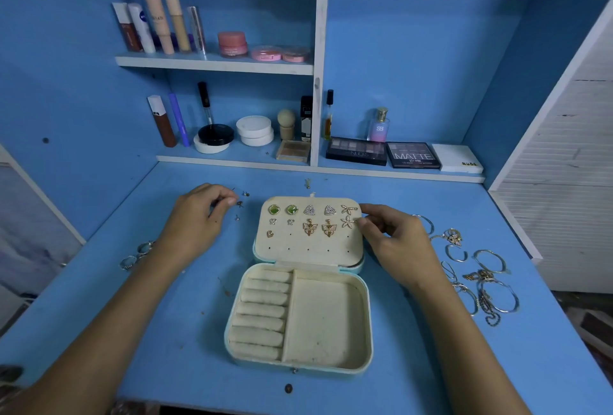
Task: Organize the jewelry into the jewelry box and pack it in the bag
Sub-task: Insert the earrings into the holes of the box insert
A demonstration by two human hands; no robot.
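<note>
Head view: I'm seeing the jewelry box (298,285) lying open mid-table (414,365), lid panel on the far side, its long axis running away from me. Left hand (195,215) is hovering just left of the lid, fingertips pinched together over the loose earring studs (239,204); whether it's actually holding one, I cannot tell. Right hand (394,238) is pinching the starfish earring (348,222) at the lid's right edge, seating it in the second row. Next empty holes are sitting beside the heart earring (270,234), on the lid's left half, so I'm judging the left hand nearer for the next stud; it only needs to travel rightward. Bangles and chains (481,282) are lying right of the box, close to the right wrist; rings (137,253) left, beside the left forearm. No bag is showing.
</note>
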